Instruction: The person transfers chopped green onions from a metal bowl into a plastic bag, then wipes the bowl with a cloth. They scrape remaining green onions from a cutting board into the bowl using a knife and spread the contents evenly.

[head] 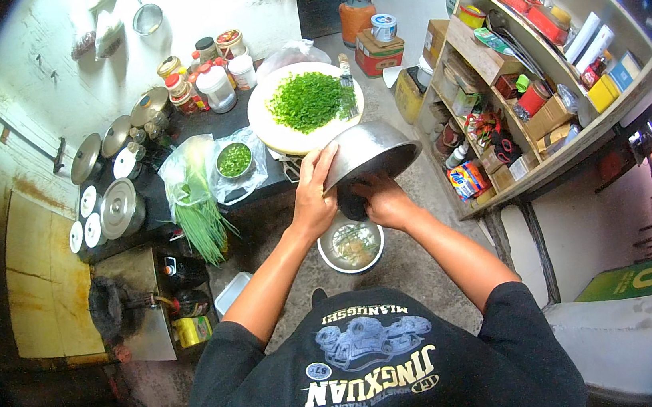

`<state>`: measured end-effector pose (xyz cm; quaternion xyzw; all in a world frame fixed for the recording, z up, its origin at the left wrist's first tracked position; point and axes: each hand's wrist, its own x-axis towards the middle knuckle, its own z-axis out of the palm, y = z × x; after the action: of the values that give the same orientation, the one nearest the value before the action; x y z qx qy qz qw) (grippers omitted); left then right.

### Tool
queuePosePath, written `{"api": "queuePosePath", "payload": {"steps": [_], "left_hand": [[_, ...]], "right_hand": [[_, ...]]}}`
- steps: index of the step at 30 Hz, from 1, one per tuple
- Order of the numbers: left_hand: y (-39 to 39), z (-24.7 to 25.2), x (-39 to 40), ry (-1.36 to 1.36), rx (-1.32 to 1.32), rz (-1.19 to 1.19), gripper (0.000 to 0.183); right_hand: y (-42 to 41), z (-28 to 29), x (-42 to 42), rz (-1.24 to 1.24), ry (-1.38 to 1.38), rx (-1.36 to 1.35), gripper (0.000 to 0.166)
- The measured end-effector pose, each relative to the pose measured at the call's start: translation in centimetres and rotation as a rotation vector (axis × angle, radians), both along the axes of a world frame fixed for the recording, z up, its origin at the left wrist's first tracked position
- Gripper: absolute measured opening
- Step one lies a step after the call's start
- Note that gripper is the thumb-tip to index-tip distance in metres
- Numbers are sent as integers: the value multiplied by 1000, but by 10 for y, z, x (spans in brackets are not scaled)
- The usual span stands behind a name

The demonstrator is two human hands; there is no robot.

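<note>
My left hand (316, 195) grips the rim of a metal bowl (365, 148), which is tilted with its opening towards me. At the bowl's mouth is my right hand (385, 201), its fingers bent beside something dark; whether it holds that is unclear. Below them on the floor stands a white-rimmed basin (352, 244) of water with green and pale plant scraps. Beyond the bowl, a heap of chopped scallions (308, 102) lies on a round chopping board (270, 134). A cleaver (347, 89) rests along the board's right side.
Left of the board are a small metal bowl of chopped scallions (235, 160) and whole scallions (201, 218) in a plastic bag. Jars (215, 88) and a lidded pot (121, 208) stand on the dark counter. A loaded shelf unit (481, 56) borders the right side.
</note>
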<state>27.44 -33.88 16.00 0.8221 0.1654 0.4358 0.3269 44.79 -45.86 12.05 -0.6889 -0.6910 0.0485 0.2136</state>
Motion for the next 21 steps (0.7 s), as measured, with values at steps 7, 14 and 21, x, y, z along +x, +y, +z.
{"api": "queuePosePath", "payload": {"steps": [7, 14, 21], "left_hand": [[18, 13, -5, 9, 22, 79, 87], [17, 12, -17, -48, -30, 176, 79], [21, 15, -16, -91, -225, 212, 66]], "right_hand": [[-11, -28, 11, -129, 24, 42, 41], [4, 27, 16, -330, 13, 364, 41], [10, -31, -8, -200, 304, 318, 46]]}}
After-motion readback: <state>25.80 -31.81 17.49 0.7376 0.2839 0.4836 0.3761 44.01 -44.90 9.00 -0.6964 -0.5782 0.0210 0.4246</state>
